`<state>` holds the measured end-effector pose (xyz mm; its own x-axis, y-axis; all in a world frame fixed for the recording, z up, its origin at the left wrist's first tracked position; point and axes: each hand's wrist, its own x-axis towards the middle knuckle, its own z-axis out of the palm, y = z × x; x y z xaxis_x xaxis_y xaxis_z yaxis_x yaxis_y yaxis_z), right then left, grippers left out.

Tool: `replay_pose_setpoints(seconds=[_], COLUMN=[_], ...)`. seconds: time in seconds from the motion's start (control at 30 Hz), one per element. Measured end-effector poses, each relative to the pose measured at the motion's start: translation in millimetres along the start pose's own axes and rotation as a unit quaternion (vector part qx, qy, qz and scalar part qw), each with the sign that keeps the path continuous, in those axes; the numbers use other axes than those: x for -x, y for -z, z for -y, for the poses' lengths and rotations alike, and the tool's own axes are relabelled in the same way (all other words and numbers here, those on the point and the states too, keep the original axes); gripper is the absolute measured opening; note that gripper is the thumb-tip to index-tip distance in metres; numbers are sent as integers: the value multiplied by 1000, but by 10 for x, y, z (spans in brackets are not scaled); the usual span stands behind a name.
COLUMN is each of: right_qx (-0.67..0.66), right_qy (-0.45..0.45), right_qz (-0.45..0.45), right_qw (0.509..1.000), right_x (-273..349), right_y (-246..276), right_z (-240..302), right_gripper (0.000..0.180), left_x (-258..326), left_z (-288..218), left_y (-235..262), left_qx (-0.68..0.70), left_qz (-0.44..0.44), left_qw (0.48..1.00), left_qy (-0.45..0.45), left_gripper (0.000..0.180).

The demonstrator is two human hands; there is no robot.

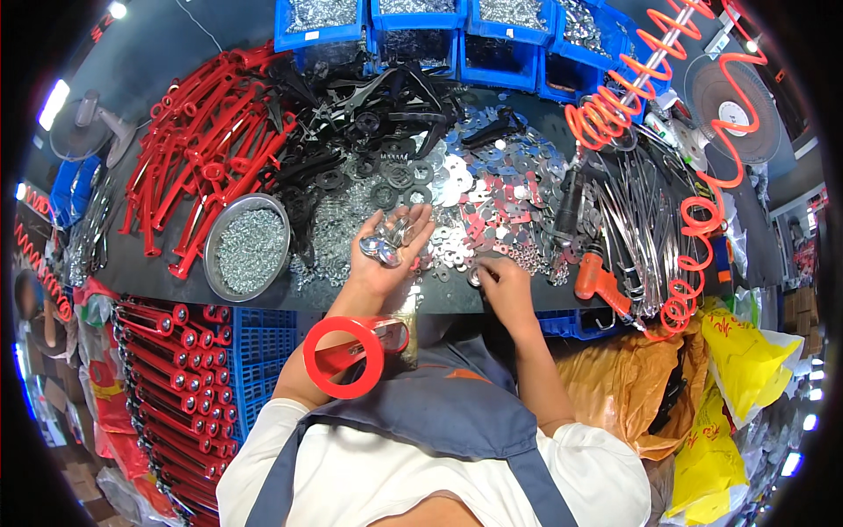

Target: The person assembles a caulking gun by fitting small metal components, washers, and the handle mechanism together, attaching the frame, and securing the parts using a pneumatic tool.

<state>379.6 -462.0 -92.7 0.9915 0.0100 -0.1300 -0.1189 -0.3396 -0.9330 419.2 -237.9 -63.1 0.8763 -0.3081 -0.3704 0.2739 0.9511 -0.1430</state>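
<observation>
Cupping a small cluster of shiny, round, silver metal pieces, the left hand lies palm up above the near part of the dark grey worktable, its fingers spread away from the body; the pieces rest loosely on the palm and against the finger bases, carried rather than clenched. The right hand is turned down at the table's front edge, thumb and fingers curled together beside a small, round, dark-centred metal piece; whether they pinch it or merely touch it, I cannot tell. Beyond both hands spreads a loose heap of flat, silver and grey metal washers, with a shallow, round steel bowl of tiny bright fittings to the left. A red, ring-ended part stands near the left forearm, overlapping it in this view. The silver pieces look light, stiff and hardly fragile, but their polished faces would likely be slippery, sliding over one another if the palm tilted. Taking one by opposite points of its rim, between thumb and forefinger, should hold better than pressing on its face; one lying flat may need its edge lifted first.
</observation>
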Motion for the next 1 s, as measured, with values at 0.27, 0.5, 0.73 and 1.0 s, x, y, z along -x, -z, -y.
replay_pose_setpoints(seconds=[0.27, 0.5, 0.73, 1.0], right_qx=[137, 139, 181, 211], right_qy=[284, 516, 543, 511], right_qz=[-139, -83, -62, -62], right_qw=[939, 841, 817, 831], right_x=[-38, -274, -267, -347], right_y=[-244, -517, -525, -498], right_z=[456, 720, 710, 726], right_gripper=[29, 25, 31, 26], left_x=[-66, -30, 48, -3], left_z=[-67, -85, 13, 7], left_y=[178, 176, -7, 136], left_qx=[-6, 2, -90, -277], left_qz=[35, 108, 71, 9], left_qw=[996, 986, 987, 960], left_qy=[82, 129, 112, 37], left_gripper=[36, 42, 41, 34])
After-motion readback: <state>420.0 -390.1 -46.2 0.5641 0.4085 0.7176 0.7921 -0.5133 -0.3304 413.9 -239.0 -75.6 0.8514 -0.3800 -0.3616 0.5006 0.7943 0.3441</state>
